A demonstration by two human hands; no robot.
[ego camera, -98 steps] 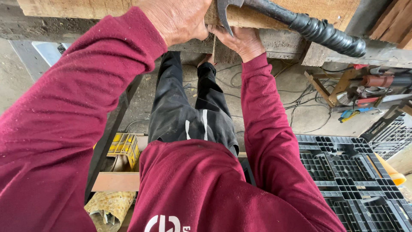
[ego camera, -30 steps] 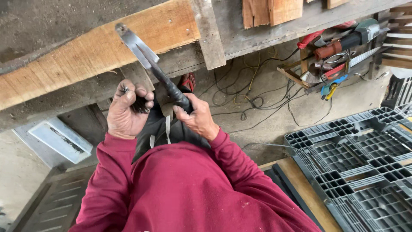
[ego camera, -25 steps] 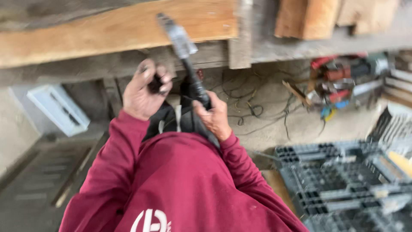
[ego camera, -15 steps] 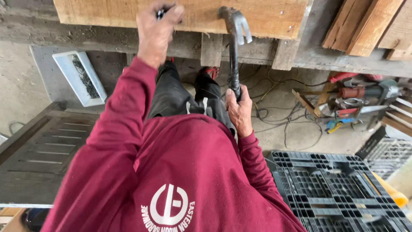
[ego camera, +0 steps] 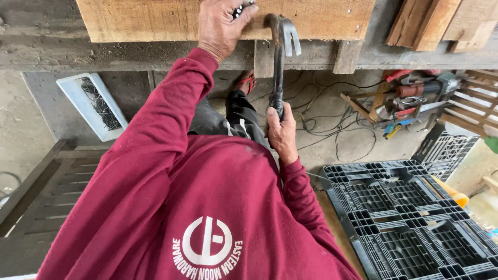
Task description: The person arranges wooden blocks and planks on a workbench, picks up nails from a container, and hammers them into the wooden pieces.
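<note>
Wooden plank runs across the top of my view, fixed over a grey concrete ledge. Black plastic pallet sits on the floor at lower right; a white tray of nails lies on the floor at left; power tools and cables lie in a heap further right.

My left hand is up against the plank face, fingers curled and pinching a small bunch of nails between thumb and fingertips (whether one is already set on the wood, I cannot tell). My right hand is wrapped tight round the lower handle of the claw hammer, head raised near the plank's bottom edge, just beside my left hand.

To do this well, I judge: hold one nail square to the wood, keep fingertips low on the shank, tap lightly first, then clear the hand before swinging hard.
</note>
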